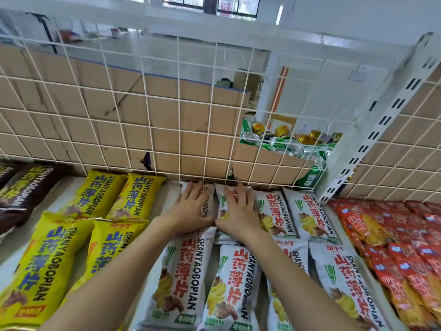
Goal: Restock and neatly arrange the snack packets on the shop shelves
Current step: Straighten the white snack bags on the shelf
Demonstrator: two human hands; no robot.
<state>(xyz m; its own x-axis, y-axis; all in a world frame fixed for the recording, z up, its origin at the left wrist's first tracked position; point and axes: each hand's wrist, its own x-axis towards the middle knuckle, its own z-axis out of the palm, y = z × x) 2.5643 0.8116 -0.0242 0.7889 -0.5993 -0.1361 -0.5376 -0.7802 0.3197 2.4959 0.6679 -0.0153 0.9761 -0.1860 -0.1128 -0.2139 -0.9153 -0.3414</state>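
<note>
Figure: squaring up the back row of white snack packets on a shop shelf (168, 197), seen from the head camera. The left hand (191, 209) lies flat, fingers straight and slightly spread, on the leftmost back-row packet (207, 204). The right hand (238, 211) lies equally flat on the neighbouring packet (222, 201). Neither hand grips anything, and the two thumbs almost meet over the seam between the two packets. Both packets lie face up with their top ends at the wire mesh back panel (179, 120), and two more white packets (307, 216) sit to their right. A front row of the same white packets (179, 283) lies in front of them, its top edges at or just over their lower ends. Yellow packets (105, 194) fill the section to the left, and red packets (393, 247) the section to the right. The step in hand appears to be seating and aligning these two packets. It is judged best done with open palms and light, even pressure, sliding each packet back until its top edge meets the panel. The packets should then be nudged sideways until their long edges run parallel and close the gap. Hard pressing risks crushing the contents or bursting the air-filled bags. The left packet should also be kept clear of the bare strip beside the yellow section, so that the columns stay distinct.
</note>
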